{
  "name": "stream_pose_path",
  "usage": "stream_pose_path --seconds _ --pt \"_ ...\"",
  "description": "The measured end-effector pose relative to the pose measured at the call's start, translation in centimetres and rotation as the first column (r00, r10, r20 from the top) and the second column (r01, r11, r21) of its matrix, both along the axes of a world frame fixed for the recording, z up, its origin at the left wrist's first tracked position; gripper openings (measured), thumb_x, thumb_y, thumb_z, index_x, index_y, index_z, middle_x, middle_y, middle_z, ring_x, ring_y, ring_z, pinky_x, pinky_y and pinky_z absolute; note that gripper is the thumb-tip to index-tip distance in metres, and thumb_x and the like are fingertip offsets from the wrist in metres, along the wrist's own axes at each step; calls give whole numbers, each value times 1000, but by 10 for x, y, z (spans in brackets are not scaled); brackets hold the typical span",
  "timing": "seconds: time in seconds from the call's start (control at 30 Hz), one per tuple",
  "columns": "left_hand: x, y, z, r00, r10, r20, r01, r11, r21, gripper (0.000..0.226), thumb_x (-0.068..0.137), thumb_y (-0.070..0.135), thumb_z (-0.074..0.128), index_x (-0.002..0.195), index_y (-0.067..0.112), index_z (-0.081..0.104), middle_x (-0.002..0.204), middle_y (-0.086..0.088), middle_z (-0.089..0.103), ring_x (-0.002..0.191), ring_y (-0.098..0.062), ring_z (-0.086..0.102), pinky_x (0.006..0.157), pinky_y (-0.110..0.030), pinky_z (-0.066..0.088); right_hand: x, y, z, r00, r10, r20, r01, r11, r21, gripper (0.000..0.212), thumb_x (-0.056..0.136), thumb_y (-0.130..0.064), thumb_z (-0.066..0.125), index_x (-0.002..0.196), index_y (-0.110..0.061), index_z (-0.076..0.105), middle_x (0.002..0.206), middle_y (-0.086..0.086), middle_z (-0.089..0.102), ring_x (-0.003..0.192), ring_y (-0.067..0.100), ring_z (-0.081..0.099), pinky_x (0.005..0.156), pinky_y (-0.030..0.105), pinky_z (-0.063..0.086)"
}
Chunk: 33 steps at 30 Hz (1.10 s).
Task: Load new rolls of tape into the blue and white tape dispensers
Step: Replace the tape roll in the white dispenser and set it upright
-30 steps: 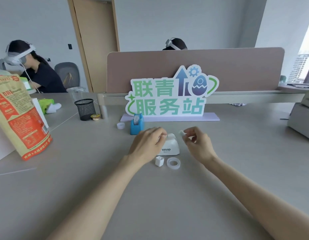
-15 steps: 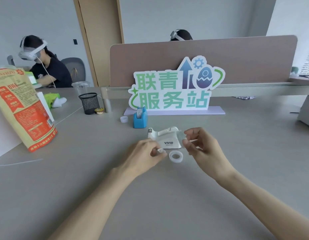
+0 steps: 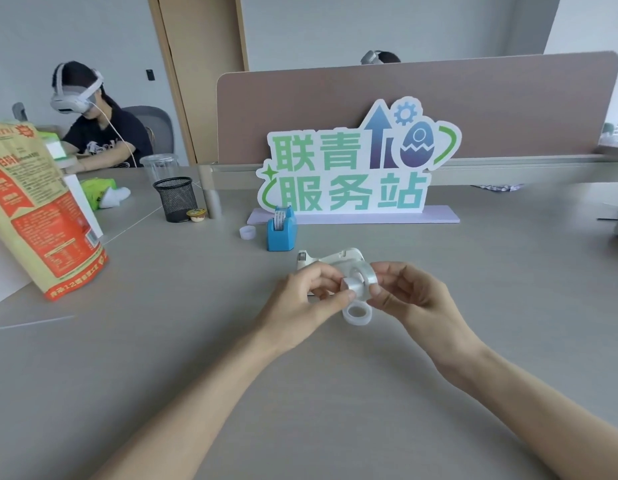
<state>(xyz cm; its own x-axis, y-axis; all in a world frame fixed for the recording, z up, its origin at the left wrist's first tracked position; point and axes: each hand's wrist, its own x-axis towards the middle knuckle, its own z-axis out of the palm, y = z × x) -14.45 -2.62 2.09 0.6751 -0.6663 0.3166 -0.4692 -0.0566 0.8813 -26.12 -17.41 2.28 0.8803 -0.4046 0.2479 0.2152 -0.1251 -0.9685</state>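
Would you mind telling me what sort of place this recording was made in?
Most likely a shared office. A long grey desk is split by a padded divider panel, a mesh pen holder stands on it, and another person sits at the neighbouring place beside an office chair.

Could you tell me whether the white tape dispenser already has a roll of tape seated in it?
No, the white tape dispenser sits empty behind the hands, and the tape roll is held between both hands above the table.

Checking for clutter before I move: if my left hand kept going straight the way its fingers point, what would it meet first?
Probably the clear tape roll in your right hand; your left hand holds the white core at it already.
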Motion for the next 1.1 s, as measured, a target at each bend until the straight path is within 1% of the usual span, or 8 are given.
stream_pose_path --seconds 0.17,0.33,0.5,0.6,0.67,0.9,1.0,1.1 --pt "-3 2 3 998 -8 55 10 1000 -22 14 84 26 72 89 21 59 77 15 65 69 -8 52 65 -16 41 0 -1 1 998 61 -16 -60 998 34 23 91 -12 62 114 -9 65 112 6 73 107 20 68 100 40 51" --pt "-5 3 4 994 -22 108 20 1000 20 14 86 23 69 90 18 56 74 21 61 65 -10 43 60 -16 36 0 -2 0 999 36 -1 -36 999 8 21 91 -7 62 111 -7 66 109 6 74 104 16 69 84 16 53" --pt "-4 6 5 989 -26 142 18 998 55 13 87 25 68 91 20 56 75 23 61 67 -14 46 62 -18 39 1 0 -2 999 26 19 -26 999 -27 20 91 -4 61 110 -6 65 108 6 73 101 12 69 82 16 52" --pt "-4 7 5 975 -15 220 -8 995 102 13 87 28 67 91 21 56 77 24 61 69 -24 49 68 -32 45 0 2 -2 999 10 34 -7 997 -80 17 91 -2 60 107 -6 66 104 5 74 96 12 71 81 18 53" --pt "-6 7 6 962 8 274 -40 993 111 14 85 29 67 89 22 56 77 25 61 67 -22 48 67 -36 46 1 4 -3 999 -17 38 21 994 -110 15 91 -4 60 104 -8 67 102 3 75 95 12 71 82 19 54" --pt "-10 4 5 932 132 338 -159 986 54 16 82 34 66 85 25 53 82 20 66 56 -17 47 61 -37 47 0 8 0 996 -72 47 76 993 -86 15 92 -3 60 104 -10 67 101 0 75 94 9 71 79 15 52" --pt "-12 2 4 909 167 381 -207 976 66 15 83 33 67 85 24 54 82 18 67 53 -7 47 54 -29 41 0 10 0 994 -95 62 101 990 -100 16 92 -1 59 102 -10 68 98 0 76 94 10 71 79 15 52" --pt "-16 -1 3 885 210 416 -261 963 71 16 83 33 67 85 23 54 84 16 68 56 4 49 55 -23 36 -1 16 0 988 -117 96 128 986 -109 13 91 -1 60 97 -10 68 94 -2 77 91 6 72 76 12 51"
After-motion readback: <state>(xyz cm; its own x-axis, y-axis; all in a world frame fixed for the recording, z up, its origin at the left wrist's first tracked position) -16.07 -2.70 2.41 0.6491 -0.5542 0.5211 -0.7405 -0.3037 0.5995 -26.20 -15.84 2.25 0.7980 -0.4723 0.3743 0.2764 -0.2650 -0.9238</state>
